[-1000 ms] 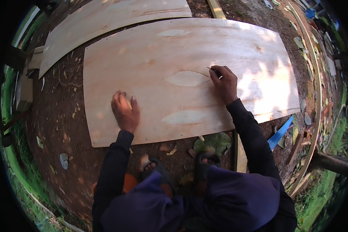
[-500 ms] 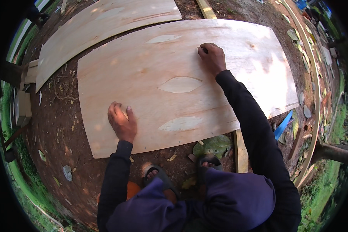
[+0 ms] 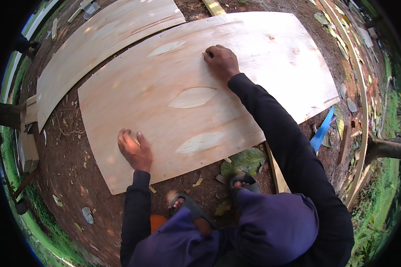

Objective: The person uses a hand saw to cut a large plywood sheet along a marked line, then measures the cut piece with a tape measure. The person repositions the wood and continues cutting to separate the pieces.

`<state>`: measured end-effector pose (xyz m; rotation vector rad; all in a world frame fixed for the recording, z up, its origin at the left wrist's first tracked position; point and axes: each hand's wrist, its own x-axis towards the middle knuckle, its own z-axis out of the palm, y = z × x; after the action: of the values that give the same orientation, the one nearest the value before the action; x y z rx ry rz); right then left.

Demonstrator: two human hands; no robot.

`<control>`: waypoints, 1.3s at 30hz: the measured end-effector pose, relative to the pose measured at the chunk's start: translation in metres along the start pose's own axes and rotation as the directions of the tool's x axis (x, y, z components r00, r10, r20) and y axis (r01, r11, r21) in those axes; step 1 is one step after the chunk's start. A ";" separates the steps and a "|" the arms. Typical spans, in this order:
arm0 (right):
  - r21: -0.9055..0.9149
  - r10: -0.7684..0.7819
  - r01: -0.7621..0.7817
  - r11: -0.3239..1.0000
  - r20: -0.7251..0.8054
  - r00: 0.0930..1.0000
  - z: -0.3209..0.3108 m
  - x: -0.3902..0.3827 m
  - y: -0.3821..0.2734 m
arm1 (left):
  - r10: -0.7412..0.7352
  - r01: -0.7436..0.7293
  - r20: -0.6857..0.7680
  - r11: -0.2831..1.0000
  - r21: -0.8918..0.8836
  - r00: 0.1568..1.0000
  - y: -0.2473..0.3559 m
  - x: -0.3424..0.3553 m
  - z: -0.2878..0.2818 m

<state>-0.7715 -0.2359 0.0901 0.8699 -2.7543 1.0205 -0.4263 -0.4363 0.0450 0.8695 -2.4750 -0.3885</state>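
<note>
A large pale plywood sheet lies before me, with several lighter leaf-shaped patches across its middle, among them the central patch. On the sheet's near left part rests my left hand, its thumb apart from slightly bent fingers; no held object shows clearly. My right hand is on the far half of the sheet, right of the far patch. Its fingers are closed in a pinch, and a small pale tip shows at the fingertips. What that object is, I cannot make out.
A second plywood sheet lies beyond on the left. A timber strip passes under the near edge. To the right are a blue strip-like object, a long curved-looking batten and fallen leaves. My sandalled feet stand by a big green leaf.
The whole view has shifted and turned a little, so the sheets appear further left. Both hands keep nearly the same places on the plywood, and the right stays pinched.
</note>
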 end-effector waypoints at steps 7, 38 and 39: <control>-0.010 -0.024 0.024 1.000 0.068 0.997 -0.018 -0.036 0.005 | 0.008 -0.008 -0.009 1.000 -0.015 1.000 0.004 0.000 -0.001; 0.193 0.114 -0.100 0.976 -0.062 0.992 -0.071 -0.104 0.043 | 0.019 -0.018 -0.015 0.999 0.027 1.000 0.003 0.001 -0.001; 0.174 0.124 -0.114 0.978 -0.052 0.991 -0.071 -0.095 0.045 | 0.014 -0.013 -0.015 1.000 0.028 1.000 0.004 0.000 -0.001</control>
<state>-0.7248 -0.1185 0.0949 0.6851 -2.7264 1.2976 -0.4276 -0.4338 0.0479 0.8634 -2.4762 -0.3423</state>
